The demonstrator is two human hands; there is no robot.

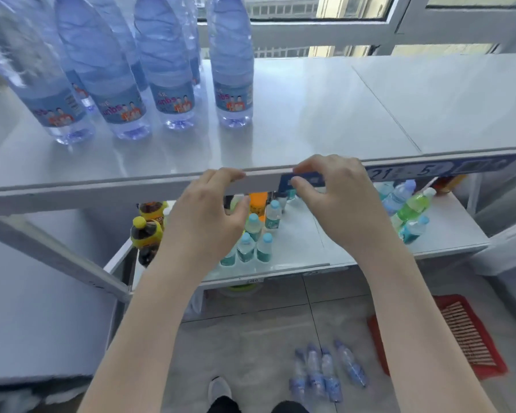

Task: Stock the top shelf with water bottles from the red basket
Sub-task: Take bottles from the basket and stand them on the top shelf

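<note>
Right hand (337, 192) pinching blue price tag (300, 180) at top shelf (310, 114) edge; left hand (212, 204) loose, empty.

The top shelf (310, 114) looks like smooth painted metal with a soft sheen — window light smears across it. The water bottles (233, 64) standing on it are clear, ribbed plastic with glossy printed labels (bluish through the walls). The red basket (459, 332) is slotted plastic, fairly matt, on pale floor tiles (251, 338) with a dull polish.
</note>
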